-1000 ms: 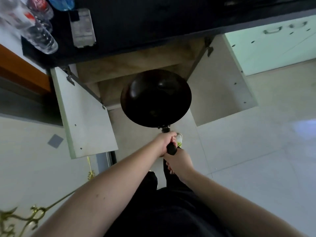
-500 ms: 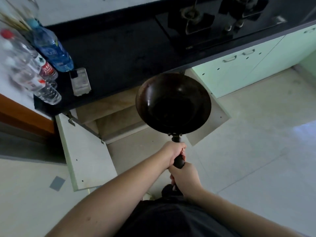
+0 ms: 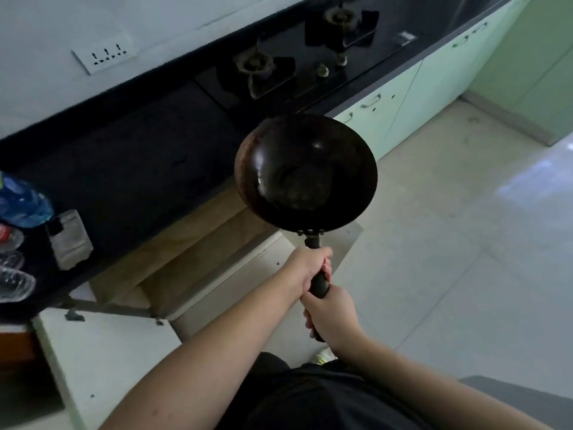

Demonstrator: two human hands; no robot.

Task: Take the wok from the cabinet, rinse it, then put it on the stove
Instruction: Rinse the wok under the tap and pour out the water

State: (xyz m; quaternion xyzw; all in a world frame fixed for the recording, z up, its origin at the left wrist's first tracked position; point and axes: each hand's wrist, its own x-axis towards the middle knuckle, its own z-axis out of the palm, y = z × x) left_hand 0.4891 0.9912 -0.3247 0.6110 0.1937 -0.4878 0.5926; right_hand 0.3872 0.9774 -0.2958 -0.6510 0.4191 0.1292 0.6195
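Wok (image 3: 305, 172) held in air off the counter (image 3: 130, 156) front edge; left hand (image 3: 310, 266) and right hand (image 3: 333, 315) both clenched round its handle (image 3: 319, 285); cabinet (image 3: 198, 259) doors open below

Black countertop (image 3: 130, 156) carries a two-burner gas stove (image 3: 297, 54) set into its surface, plastic bottles (image 3: 18, 206) at the left end, and a small clear packet (image 3: 69, 240) just beside them.

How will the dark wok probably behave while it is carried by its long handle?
The wok probably feels front-heavy: its wide bowl sits far beyond the left hand and right hand, both gripping the handle. It looks like rigid metal, so it should not flex. Its rounded bowl may rock when set down.
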